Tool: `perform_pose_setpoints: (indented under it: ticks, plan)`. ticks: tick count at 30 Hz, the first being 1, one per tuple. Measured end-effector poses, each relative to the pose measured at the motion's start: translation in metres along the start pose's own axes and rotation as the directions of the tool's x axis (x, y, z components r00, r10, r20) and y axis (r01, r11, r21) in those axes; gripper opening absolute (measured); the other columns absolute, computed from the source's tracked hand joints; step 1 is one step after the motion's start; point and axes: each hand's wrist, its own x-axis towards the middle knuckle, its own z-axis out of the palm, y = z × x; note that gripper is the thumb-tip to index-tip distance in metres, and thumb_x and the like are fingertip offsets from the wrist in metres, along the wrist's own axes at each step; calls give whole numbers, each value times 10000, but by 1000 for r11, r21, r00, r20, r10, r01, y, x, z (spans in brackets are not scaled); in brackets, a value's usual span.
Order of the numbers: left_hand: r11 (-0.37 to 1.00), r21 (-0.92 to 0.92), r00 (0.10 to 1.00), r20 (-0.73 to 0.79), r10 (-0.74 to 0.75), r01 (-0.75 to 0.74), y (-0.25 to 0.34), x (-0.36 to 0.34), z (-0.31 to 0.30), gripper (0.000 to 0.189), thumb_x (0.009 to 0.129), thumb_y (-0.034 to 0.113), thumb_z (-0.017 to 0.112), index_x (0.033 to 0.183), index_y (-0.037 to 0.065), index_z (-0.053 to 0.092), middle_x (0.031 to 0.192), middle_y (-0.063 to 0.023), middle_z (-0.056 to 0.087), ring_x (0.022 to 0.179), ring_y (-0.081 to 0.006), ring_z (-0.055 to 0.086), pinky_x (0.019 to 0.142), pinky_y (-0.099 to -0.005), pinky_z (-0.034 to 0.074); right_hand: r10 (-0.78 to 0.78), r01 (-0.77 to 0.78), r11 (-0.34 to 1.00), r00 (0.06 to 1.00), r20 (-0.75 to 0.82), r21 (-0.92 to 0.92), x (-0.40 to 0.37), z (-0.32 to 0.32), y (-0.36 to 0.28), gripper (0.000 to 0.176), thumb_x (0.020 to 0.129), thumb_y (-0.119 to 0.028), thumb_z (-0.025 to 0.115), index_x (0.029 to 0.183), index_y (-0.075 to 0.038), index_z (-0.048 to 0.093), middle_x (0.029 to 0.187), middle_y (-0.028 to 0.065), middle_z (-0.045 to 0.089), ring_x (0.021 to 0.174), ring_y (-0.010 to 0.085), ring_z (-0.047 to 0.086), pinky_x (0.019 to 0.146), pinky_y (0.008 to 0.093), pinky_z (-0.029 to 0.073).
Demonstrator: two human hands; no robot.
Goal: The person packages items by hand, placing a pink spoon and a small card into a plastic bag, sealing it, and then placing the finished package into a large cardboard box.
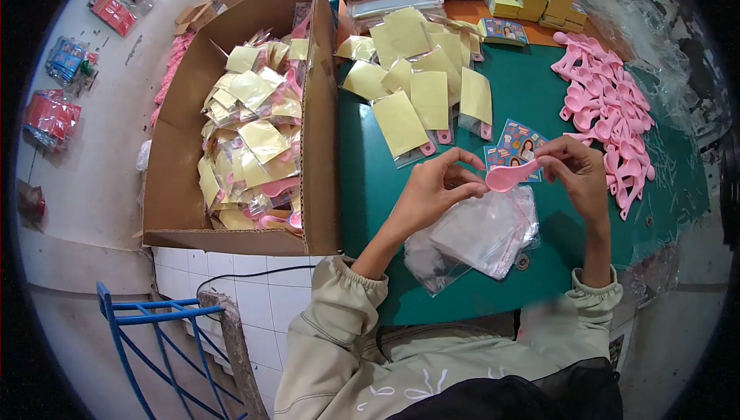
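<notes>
A pink spoon (505, 178) is held by its handle in my right hand (574, 169), the fingers pinched on it. My left hand (439, 188) is curved at the bowl end of the spoon, thumb and fingers apart; whether a fingertip touches the bowl is hard to tell. Below the hands lies a stack of clear plastic bags (486, 235). Blue printed cards (516, 141) lie just behind the spoon. To the right spreads a heap of pink spoons (605, 104). Bagged yellow cards with pink spoons (401, 123) lie toward the back left.
A large cardboard box (322, 150) full of packed bags stands left on the green table (370, 266). Card stacks (532, 0) sit at the back. Loose clear plastic (678, 111) hangs at the right edge. A blue metal frame (154, 318) stands at lower left.
</notes>
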Motion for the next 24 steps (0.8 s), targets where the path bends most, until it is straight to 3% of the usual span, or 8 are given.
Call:
perform_pose_setpoints:
  ticks: [3,9,16,19,24]
  plan:
    - [1000,14,1000,16,-4,4,-1,0,2,311,815,87,671,1079,14,523,851,-67,672,810,-104,625,739,-251,495,-41,46,998,995,-92,51,-2,9,-2,111,811,-39,657,913,-10,627,739,10,611,604,36,523,519,176,418]
    - [996,-87,1000,16,-7,8,-5,2,3,310,827,82,655,1100,15,526,861,-66,670,817,-103,626,735,-241,492,-64,75,995,982,-178,59,-4,20,-5,347,790,-11,674,1072,-42,473,724,37,604,602,56,542,508,178,428]
    - [999,-18,999,-32,-39,38,-3,2,8,318,835,70,641,1124,13,521,872,-82,674,817,-108,634,724,-237,502,-81,97,994,961,-263,49,-6,29,-1,370,794,-6,675,1007,-38,374,746,85,608,603,83,567,510,189,444]
    - [981,-192,999,-41,-36,28,1,3,11,318,807,88,675,1084,-2,545,842,-102,683,786,-117,650,713,-245,519,-159,193,980,907,-390,49,-5,28,-1,360,794,3,673,981,-37,368,757,86,604,611,85,569,508,195,449]
    - [983,-183,998,-49,-40,31,0,2,10,325,818,71,659,1107,-4,529,841,-108,680,790,-128,654,725,-247,524,-177,206,978,901,-395,32,-7,25,3,355,792,33,662,977,-33,365,774,89,603,616,86,569,505,195,450]
